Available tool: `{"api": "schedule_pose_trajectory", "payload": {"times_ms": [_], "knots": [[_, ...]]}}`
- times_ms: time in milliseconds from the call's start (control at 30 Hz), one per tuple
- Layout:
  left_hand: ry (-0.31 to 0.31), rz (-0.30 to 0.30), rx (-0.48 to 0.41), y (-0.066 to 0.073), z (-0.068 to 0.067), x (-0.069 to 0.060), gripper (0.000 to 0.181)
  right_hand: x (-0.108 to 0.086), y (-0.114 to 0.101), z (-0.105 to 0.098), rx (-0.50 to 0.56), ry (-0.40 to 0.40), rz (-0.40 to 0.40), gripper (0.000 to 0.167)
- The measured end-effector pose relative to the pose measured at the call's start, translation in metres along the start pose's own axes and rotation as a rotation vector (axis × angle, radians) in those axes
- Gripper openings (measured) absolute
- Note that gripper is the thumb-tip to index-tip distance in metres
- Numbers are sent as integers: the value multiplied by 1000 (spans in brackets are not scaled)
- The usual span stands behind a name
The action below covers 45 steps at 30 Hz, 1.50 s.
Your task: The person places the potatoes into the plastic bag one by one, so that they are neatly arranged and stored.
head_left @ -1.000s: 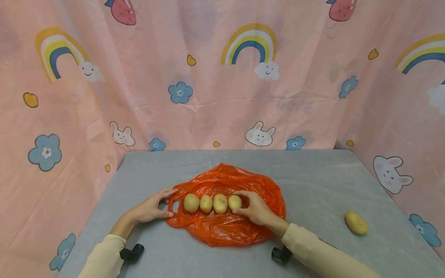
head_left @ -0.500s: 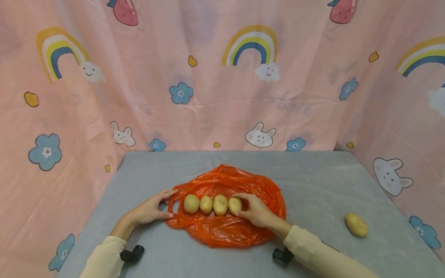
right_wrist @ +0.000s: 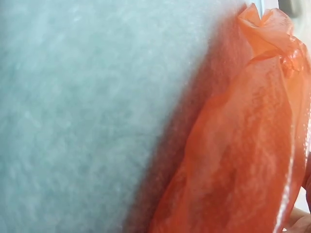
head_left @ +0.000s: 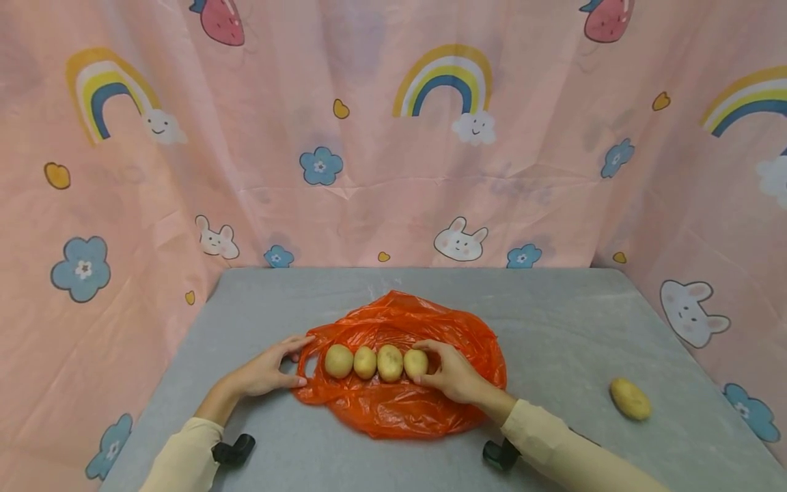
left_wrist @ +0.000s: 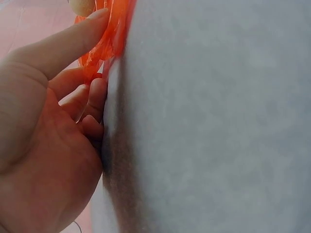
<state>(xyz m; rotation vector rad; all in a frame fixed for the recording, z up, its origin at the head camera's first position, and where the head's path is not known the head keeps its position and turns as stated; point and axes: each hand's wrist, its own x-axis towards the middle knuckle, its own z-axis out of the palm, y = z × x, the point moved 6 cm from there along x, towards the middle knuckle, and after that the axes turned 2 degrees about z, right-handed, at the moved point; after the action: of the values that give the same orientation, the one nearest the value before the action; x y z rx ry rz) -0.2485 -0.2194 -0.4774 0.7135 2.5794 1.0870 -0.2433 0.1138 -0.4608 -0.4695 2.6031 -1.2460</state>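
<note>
Several potatoes (head_left: 390, 363) lie side by side in a row on a flattened orange-red plastic bag (head_left: 406, 410). My right hand (head_left: 453, 372) holds the potato (head_left: 414, 363) at the right end of the row, thumb in front and fingers behind it. At the bag's left end, my left hand (head_left: 267, 369) grips the handle edges, with thumb and index finger spread apart. In the left wrist view the thumb (left_wrist: 63, 51) rests on the crumpled plastic, and the other fingers curl beside it. The right wrist view mostly shows the bag (right_wrist: 243, 145); only a little of the right hand is visible there.
One more potato (head_left: 630, 398) lies apart on the right side of the grey table (head_left: 553, 307). A pink patterned curtain (head_left: 381, 205) encloses the table's back and sides. Black wrist devices (head_left: 233, 449) sit below both wrists.
</note>
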Motion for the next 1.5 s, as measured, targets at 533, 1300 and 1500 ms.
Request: {"api": "schedule_pose_trajectory", "payload": {"times_ms": [533, 1300, 1500], "knots": [[6, -5, 20, 0, 0, 0, 80, -12, -2, -23, 129, -19, 52, 57], [11, -13, 3, 2, 0, 2, 80, -44, -12, -74, 193, 104, -124, 44], [6, -7, 10, 0, 1, -1, 79, -56, -6, -85, 196, 133, -103, 44]]}}
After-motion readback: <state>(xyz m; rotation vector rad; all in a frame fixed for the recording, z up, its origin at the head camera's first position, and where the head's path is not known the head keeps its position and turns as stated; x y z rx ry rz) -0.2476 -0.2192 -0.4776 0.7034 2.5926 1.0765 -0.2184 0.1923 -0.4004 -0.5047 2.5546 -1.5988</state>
